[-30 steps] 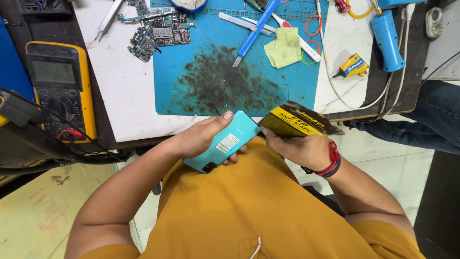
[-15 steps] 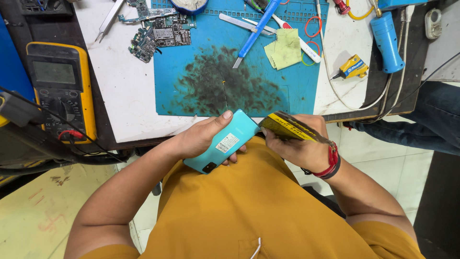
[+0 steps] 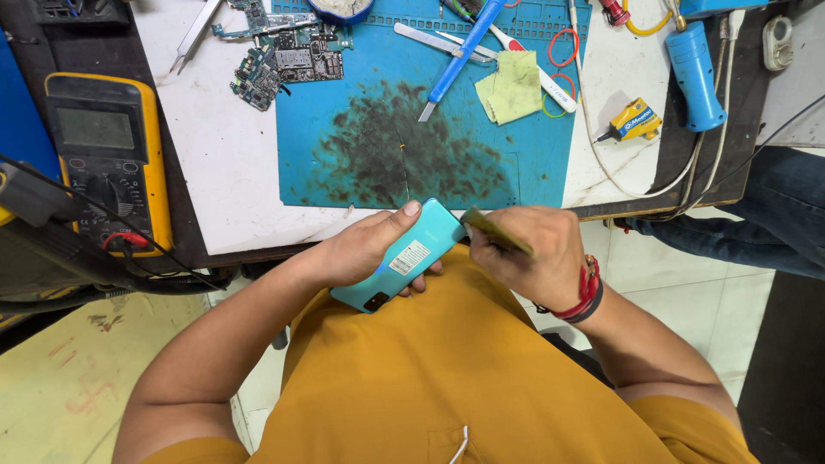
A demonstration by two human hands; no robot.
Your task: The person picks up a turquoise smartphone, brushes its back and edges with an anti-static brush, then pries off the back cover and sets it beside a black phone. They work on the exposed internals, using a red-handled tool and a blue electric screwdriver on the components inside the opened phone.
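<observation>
At the far left of the bench lies a yellow-cased digital multimeter (image 3: pixel 107 163), its dark leads trailing off the table edge. Right of it, on the white tabletop (image 3: pixel 219 163), sit bare phone circuit boards (image 3: pixel 279 64), and then a blue silicone repair mat (image 3: pixel 378 51), heavily smudged with black in the middle. On the mat's far edge lie a blue-handled scraper (image 3: pixel 460 56) and a folded yellow cloth (image 3: pixel 513 88); further right are a small yellow and blue tool (image 3: pixel 632 120) and a blue handheld tool (image 3: pixel 692 73) with a white cable.

Below the table edge, over the person's lap, the left hand (image 3: pixel 361 249) is closed around a turquoise smartphone (image 3: pixel 404 255), back cover up and tilted, thumb over the top end and fingers under the far side. The right hand (image 3: pixel 533 258), with a red band at the wrist, pinches a thin, flat olive-yellow card or packet (image 3: pixel 497 232) between thumb and fingers; its near end touches or sits just beside the phone's upper right edge. Whether that end has entered the seam cannot be told.

If the card is working at the cover's edge, the move probably goes best with the card kept shallow and nearly flat to the seam, the left hand bracing the phone firmly, and the pressure light, so the cover neither cracks nor slips from the lap.
</observation>
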